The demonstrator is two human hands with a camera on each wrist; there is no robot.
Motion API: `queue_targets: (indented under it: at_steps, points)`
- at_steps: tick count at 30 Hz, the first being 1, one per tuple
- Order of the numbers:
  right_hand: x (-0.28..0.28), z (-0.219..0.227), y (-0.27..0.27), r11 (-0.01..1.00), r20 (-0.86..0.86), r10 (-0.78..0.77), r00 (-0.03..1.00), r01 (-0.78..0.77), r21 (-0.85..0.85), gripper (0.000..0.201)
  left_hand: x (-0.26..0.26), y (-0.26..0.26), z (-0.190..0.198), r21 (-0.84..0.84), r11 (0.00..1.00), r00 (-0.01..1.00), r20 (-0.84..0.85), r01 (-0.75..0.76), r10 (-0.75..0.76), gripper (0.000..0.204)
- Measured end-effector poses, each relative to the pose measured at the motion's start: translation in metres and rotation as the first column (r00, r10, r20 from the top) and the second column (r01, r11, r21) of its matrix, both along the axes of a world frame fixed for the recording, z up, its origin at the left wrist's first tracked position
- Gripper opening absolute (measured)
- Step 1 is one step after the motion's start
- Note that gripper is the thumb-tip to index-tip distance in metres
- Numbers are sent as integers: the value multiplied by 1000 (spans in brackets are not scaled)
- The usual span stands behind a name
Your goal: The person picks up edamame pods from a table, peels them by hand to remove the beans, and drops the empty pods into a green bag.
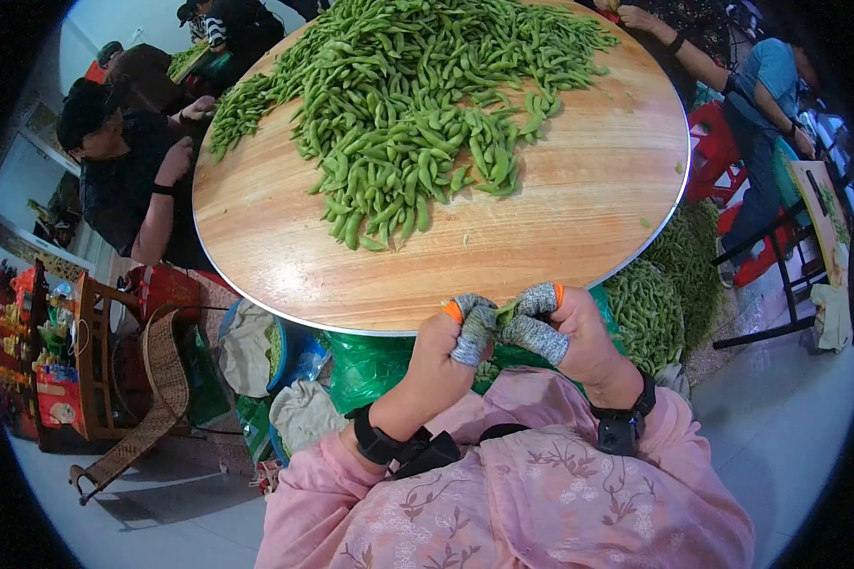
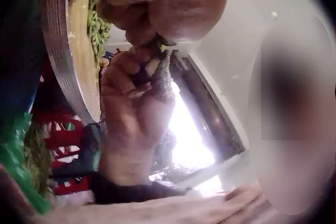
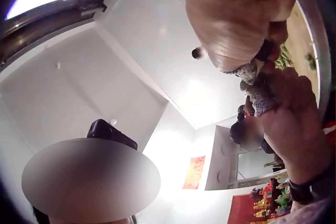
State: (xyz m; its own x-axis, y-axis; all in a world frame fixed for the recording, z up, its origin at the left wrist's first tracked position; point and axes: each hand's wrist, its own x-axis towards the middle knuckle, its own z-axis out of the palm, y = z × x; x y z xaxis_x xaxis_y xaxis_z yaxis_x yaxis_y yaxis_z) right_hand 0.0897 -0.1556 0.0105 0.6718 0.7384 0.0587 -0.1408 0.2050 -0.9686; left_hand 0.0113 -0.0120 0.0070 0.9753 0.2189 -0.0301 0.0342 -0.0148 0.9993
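Observation:
Close in front of the pink shirt, my left hand and right hand meet fingertip to fingertip. Grey knitted finger covers with orange edges sit on the thumbs and some fingers. Between them both hands pinch a green soybean pod, mostly hidden by the fingers. A large heap of soybean pods spreads over the far side of the round wooden table, just beyond my hands. In the left wrist view a bit of green shows between the thumbs; the right wrist view shows the covered thumbs close together.
Green plastic hangs below the table's near edge. More pods lie heaped at the right. White cloth sacks and a curved woven chair stand at the left. People sit around the table, one with an arm at its left edge.

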Motion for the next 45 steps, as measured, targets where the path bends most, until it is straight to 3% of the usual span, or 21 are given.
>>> queue_targets:
  at_steps: [4,6,9,13,16,18,20,21,23,24,26,29,32,34,35,37,39,41,42,44,45]
  points:
    - [6,-3,-7,986,170,77,983,-49,-162,5,-2,5,3,-126,988,987,-126,88,-104,9]
    - [7,-2,-9,976,170,110,979,-75,-204,6,-4,4,2,262,949,984,-11,174,-178,10]
    - [1,-5,-10,968,221,115,968,-59,-244,7,-4,-5,-8,266,952,985,37,151,-167,12]
    - [7,-11,-36,927,444,106,890,73,-368,19,-2,-3,-12,417,859,954,-166,296,-248,18]
    - [30,-14,-79,684,629,165,760,371,-628,22,7,14,-1,461,879,989,-127,123,-71,16]
    - [39,-22,-109,566,628,119,769,467,-679,23,23,33,14,692,722,999,-39,10,24,13]
    - [44,-30,-130,284,678,110,727,631,-722,27,47,49,15,851,513,979,11,-116,203,14]
    - [43,-29,-130,284,679,109,726,631,-721,27,58,57,15,851,512,979,12,-116,203,14]
    - [43,-26,-133,440,644,-46,764,594,-674,29,77,70,9,975,218,975,-20,-29,219,22]
    - [41,-21,-129,437,645,-50,763,597,-673,29,84,75,3,975,218,976,-19,-29,215,22]
    - [35,-8,-105,666,443,-217,870,463,-584,25,91,82,-8,994,102,989,-58,44,138,23]
    - [32,-10,-77,776,426,-175,887,391,-495,21,90,79,-6,996,57,989,-79,72,121,20]
    - [30,-16,-44,871,477,-126,870,327,-367,24,69,63,4,989,143,992,-54,37,117,19]
    - [29,-17,-23,961,13,-133,991,132,-244,25,53,48,15,972,231,995,-61,42,74,19]
    - [30,-18,-16,960,10,-137,991,135,-246,25,45,40,18,946,320,997,-64,50,33,19]
    - [34,-19,-4,1000,-464,21,886,-9,29,30,32,27,16,938,348,999,17,1,-49,17]
    - [36,-18,0,998,-476,64,877,-43,54,25,26,23,17,924,379,987,102,-48,-123,16]
    - [36,-17,1,994,-484,108,868,-79,78,21,22,21,18,797,603,971,105,46,-213,17]
    - [35,-15,-1,990,-453,138,881,-105,97,21,22,22,18,795,605,971,104,48,-214,17]
    - [34,-12,-4,989,-391,142,909,-111,100,23,21,25,16,455,856,969,-99,246,-225,26]
    - [31,-12,-4,992,-362,117,925,-92,87,24,21,25,16,452,857,969,-98,247,-228,26]
